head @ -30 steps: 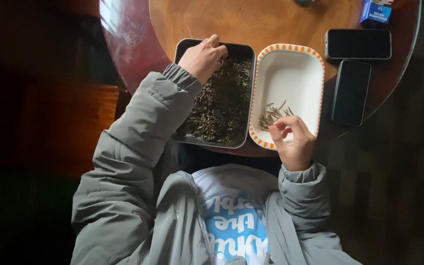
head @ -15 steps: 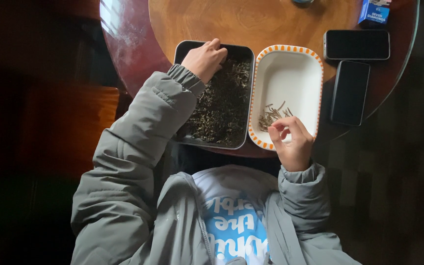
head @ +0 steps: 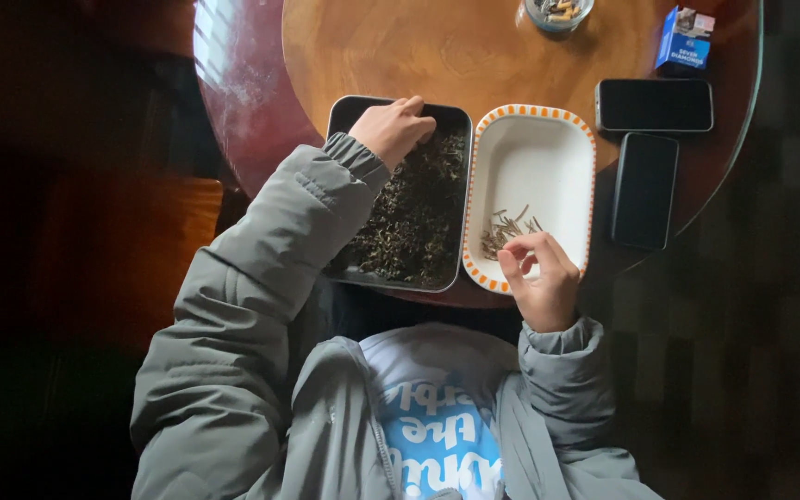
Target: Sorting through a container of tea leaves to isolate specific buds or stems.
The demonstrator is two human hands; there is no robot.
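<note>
Head view, seated at round wooden worktop (head: pixel 437 46). Left hand (head: pixel 394 130): arm stretched forward, fingers curled down into dark leaves (head: pixel 409 213) at far end of black tray (head: pixel 340 116); grip contents cannot be told. Right hand (head: pixel 537 278): elbow tucked, fingertips pinched narrow over near rim of white dish (head: pixel 534 157) beside small pile of stems (head: pixel 506 227). Two phones (head: pixel 645 190) right of dish.

A rectangular dark metal tray (head: pixel 398 278), heaped with dark dried leaves (head: pixel 414 213), sits flat at the round wooden table's (head: pixel 400 46) near edge, touching on its right a white oval-cornered dish (head: pixel 534 148) with an orange-striped rim that holds a small pile of pale thin stems (head: pixel 504 229) in its near end.
</note>
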